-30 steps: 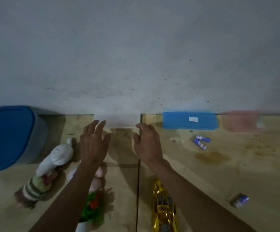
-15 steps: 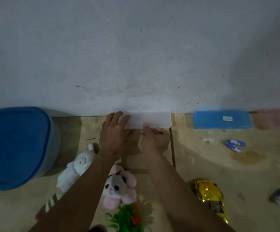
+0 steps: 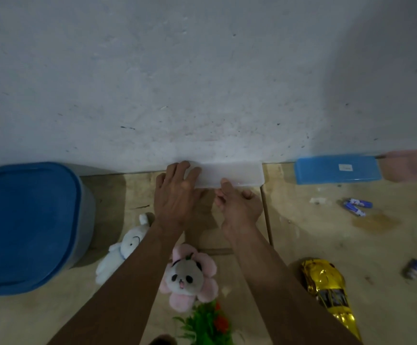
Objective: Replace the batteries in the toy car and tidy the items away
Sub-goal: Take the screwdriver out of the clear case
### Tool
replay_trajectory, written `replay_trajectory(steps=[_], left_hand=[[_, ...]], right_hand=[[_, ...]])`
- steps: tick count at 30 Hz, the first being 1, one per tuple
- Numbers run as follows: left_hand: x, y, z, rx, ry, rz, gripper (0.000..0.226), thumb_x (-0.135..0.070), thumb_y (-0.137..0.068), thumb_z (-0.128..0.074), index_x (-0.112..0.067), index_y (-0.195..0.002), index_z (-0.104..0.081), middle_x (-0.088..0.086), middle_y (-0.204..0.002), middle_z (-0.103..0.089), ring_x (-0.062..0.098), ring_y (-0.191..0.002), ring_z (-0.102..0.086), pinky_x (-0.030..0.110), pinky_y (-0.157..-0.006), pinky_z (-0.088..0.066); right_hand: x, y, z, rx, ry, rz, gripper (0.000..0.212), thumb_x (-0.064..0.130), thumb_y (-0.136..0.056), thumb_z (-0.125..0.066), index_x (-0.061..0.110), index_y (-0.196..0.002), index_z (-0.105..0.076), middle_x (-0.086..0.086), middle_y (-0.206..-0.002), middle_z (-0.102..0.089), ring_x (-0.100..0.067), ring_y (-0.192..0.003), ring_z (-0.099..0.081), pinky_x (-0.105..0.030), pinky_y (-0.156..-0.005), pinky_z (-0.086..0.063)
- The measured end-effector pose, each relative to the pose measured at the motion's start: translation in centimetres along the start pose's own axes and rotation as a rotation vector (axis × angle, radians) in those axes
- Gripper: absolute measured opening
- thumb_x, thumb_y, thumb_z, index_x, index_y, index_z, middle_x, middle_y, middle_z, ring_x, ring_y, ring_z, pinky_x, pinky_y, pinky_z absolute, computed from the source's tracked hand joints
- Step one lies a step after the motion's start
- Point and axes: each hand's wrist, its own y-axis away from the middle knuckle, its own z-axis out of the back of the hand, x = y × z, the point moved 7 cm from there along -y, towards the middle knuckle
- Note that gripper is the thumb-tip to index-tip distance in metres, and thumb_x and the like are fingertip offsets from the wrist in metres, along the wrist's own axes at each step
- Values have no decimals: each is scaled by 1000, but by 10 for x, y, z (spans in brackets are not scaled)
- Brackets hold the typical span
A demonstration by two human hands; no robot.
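Head view: our left hand (image 3: 177,195) lies flat on the clear box (image 3: 234,174), right hand (image 3: 237,202) pinching its near edge; it looks light, stiff, slippery.

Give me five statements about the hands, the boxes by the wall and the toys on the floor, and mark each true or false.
1. The left hand lies with straight fingers on the translucent white plastic box by the wall. True.
2. The flat blue plastic box sits left of the white box. False: it sits to its right.
3. The shiny gold toy car is held in the right hand. False: it lies on the floor beside the right forearm.
4. Two small blue and white batteries lie loose on the floor near the blue box. True.
5. The pink-petalled panda plush lies between the forearms. True.
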Motion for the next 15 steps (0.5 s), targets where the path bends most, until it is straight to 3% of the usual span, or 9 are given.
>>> replay_trajectory(steps=[4,9,12,15], left_hand=[[-2,-5,3,7,19,36,52,-21,-68,-87,-12,-115,-69,14,-119,-66,37,-110,-60,47,-82,-52],[-6,-4,7,-32,104,61,62,-10,-69,-85,-7,-126,-59,19,-123,-61,41,-109,-59,48,-78,-55],[1,2,3,-61,265,195,73,-16,-78,-82,-13,-138,-40,17,-136,-45,34,-116,-52,43,-73,-57],[5,15,5,-126,353,300,88,-19,-68,-92,-13,-134,-34,14,-134,-40,27,-112,-49,40,-67,-58]], right_hand=[[14,5,-10,64,-18,17,44,6,-76,-85,11,-99,-47,-9,-77,-71,-19,-66,-72,-36,-68,-62],[40,10,-18,121,91,80,44,4,-78,-83,12,-96,-44,-18,-83,-69,-26,-70,-71,-36,-68,-64],[51,12,-13,176,132,158,36,-1,-80,-79,13,-87,-47,-17,-82,-69,-26,-72,-71,-34,-66,-62],[66,10,-16,271,257,296,28,-8,-83,-72,13,-92,-56,-13,-87,-71,-24,-77,-73,-34,-65,-61]])
